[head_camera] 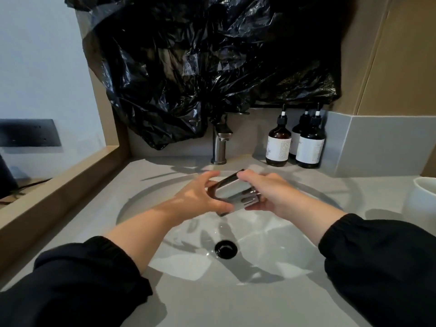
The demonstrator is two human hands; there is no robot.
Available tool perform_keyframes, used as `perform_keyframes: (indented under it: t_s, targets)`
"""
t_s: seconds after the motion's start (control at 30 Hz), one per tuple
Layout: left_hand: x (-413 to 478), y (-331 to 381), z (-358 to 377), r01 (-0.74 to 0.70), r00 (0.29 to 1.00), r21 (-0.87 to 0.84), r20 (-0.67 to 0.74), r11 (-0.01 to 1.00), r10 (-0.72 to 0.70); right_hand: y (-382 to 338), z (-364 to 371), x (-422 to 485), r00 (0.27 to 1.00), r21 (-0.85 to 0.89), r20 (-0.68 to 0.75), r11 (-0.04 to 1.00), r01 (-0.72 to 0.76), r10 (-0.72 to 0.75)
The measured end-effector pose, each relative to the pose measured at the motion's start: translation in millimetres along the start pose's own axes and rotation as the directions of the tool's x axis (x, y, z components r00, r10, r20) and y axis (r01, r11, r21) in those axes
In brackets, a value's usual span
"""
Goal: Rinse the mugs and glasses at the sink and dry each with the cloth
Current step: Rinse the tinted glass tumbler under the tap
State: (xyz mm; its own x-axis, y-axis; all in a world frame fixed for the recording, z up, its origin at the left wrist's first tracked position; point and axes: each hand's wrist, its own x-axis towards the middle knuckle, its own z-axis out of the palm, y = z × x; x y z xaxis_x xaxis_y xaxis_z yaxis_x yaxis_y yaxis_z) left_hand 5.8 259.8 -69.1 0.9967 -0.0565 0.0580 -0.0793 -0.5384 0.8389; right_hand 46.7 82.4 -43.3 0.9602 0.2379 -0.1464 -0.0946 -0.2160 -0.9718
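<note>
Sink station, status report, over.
Both on the glass: left hand and right hand gripping. It's tilted above the sink. No stream visible from the faucet. Nothing in the way.

Dark glass (pixel 232 193) tilted above sink (pixel 141 201)

Sink basin (pixel 271 251) is open below and back toward me. Faucet (pixel 219 147) and hanging black bag (pixel 200 67) block straight ahead. Bottles (pixel 278 147) crowd back right, white mug (pixel 424 199) far right, wooden ledge (pixel 61 194) walls the left.
</note>
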Motion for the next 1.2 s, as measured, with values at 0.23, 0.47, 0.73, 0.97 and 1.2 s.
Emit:
perform_keyframes:
  t_s: [0.23,0.47,0.73,0.97,1.2]
  targets:
    - [-2,9,2,-0.031,0.999,-0.166,-0.046,0.986,0.024,3,-5,3,0.987,0.158,0.147,0.984,-0.083,0.06]
    - [3,5,3,-0.109,0.981,-0.266,-0.186,0.958,0.06,7,-19,11,0.951,0.026,0.3,0.996,-0.082,0.07]
    - [-7,14,-2,-0.267,0.921,0.54,-0.101,0.798,0.376,21,-27,13,0.917,-0.318,0.359,0.901,0.294,-0.172]
    - [-4,11,-6,-0.365,0.885,0.821,0.159,0.439,0.438,25,-16,9,0.918,-0.487,0.38,0.819,0.303,-0.114]
    - [0,5,-7,0.008,0.986,-0.113,-0.163,0.994,-0.027,20,-13,12,0.947,-0.214,0.289,0.955,0.206,-0.14]
